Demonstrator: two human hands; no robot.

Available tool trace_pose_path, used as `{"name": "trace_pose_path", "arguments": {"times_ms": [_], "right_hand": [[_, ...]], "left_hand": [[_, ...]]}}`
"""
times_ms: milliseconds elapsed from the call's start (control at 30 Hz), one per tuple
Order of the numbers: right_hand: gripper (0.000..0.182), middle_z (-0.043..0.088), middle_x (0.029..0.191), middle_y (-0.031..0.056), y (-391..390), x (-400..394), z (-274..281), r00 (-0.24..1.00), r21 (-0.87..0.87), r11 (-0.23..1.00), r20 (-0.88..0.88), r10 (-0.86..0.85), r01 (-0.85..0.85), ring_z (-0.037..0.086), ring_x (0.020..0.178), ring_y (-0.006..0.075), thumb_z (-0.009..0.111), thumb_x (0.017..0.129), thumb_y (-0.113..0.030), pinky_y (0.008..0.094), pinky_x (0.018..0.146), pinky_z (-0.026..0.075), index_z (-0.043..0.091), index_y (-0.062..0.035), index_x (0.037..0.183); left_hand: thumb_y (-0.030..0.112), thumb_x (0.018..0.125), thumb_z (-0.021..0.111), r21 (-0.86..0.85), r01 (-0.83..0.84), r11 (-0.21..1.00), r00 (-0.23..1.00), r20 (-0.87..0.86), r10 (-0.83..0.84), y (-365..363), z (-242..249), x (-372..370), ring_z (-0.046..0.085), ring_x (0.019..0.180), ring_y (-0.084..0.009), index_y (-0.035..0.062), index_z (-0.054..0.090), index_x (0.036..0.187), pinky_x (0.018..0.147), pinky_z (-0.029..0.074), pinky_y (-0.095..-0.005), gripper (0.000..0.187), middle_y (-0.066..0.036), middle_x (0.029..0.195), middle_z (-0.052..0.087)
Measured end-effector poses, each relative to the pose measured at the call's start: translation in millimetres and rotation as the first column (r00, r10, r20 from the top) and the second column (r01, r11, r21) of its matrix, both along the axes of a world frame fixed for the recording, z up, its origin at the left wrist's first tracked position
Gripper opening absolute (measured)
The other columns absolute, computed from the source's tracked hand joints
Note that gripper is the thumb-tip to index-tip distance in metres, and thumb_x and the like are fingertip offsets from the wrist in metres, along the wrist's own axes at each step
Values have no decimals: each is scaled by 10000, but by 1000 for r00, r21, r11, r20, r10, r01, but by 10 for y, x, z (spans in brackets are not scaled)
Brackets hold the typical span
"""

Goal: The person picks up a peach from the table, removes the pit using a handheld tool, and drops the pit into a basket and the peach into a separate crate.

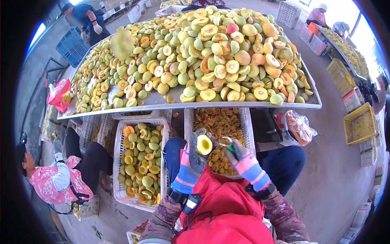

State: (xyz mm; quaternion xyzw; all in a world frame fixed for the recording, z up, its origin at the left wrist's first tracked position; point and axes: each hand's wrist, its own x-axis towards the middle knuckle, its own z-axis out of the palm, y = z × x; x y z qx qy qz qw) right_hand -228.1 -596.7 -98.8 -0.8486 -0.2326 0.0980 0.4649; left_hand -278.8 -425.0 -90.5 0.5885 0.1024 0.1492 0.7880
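Observation:
My left hand [191,160], in a blue, pink and grey glove, holds a halved peach [204,144] with its cut face up and an open pit hollow. My right hand [243,160], gloved the same way, grips a pitting tool with a metal loop [226,142] just right of the fruit. Both hands hover over a white crate of pits [246,126]. To its left, a white crate [120,154] holds pitted halves.
A big metal table [170,102] ahead carries a heap of halved peaches. A person in a pink top [61,179] sits at the left. Another person [87,18] stands far left. Yellow crates [359,124] and more workers are at right. A bagged item [300,127] lies nearby.

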Motion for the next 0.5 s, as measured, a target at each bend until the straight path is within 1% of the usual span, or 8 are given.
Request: {"name": "trace_pose_path", "arguments": {"times_ms": [33,233,300,333,367,400,433,500], "right_hand": [[189,610,772,179,109,-13,84,998,-23,999,62,25,-24,611,719,379,570,856,-215,451,569,455,487,-69,941],[239,630,818,136,382,-55,-172,905,-188,979,398,152,-82,625,734,329,587,799,-188,406,609,499,557,-66,1003],[268,640,878,122,421,12,-298,946,-326,943,281,160,-63,632,809,299,593,779,-161,379,698,504,587,-65,1029],[331,647,900,126,449,91,-539,906,-207,974,388,172,-96,636,822,297,607,771,-138,379,711,507,566,-65,1091],[382,643,956,136,513,26,-336,928,-132,984,338,158,-119,632,861,311,605,786,-103,381,745,506,530,-57,1157],[384,613,1096,144,578,19,-155,977,-162,969,74,198,-184,592,1025,273,530,866,-61,351,867,463,461,-15,1241],[365,604,1112,171,559,83,-685,952,91,977,260,162,-191,608,995,266,501,902,-80,352,839,475,449,16,1250],[339,616,1062,210,624,30,-425,983,72,986,121,138,-147,621,952,270,498,922,-111,363,796,477,471,51,1218]], "left_hand": [[123,934,486,488,-44,872,999,19,40,-23,47,-27,576,1001,-274,-16,455,1210,863,485,-370,311,-138,1073,581],[269,978,378,-439,-31,898,999,22,45,-40,-209,-45,582,934,-173,35,549,1126,831,469,-295,326,-85,1019,600],[298,937,485,-343,-84,936,995,21,97,5,-540,15,602,896,-164,61,575,1096,791,489,-289,300,-52,999,615],[238,934,488,-76,-175,982,985,-27,173,5,-704,11,595,937,-177,54,580,1112,813,487,-309,273,-68,1034,613],[212,926,495,743,-318,589,948,243,205,144,-589,-23,583,964,-191,35,566,1139,847,474,-327,286,-86,1071,606],[208,926,500,408,-377,832,925,124,358,43,-604,-9,577,977,-190,28,563,1142,856,467,-325,287,-87,1086,601],[204,926,506,-27,-435,900,900,3,435,-37,-630,19,571,991,-189,22,559,1144,865,461,-323,288,-88,1102,597],[273,920,526,-561,-366,742,928,-275,251,128,-457,23,539,1046,-181,47,514,1191,914,416,-291,353,-76,1142,563]]}}
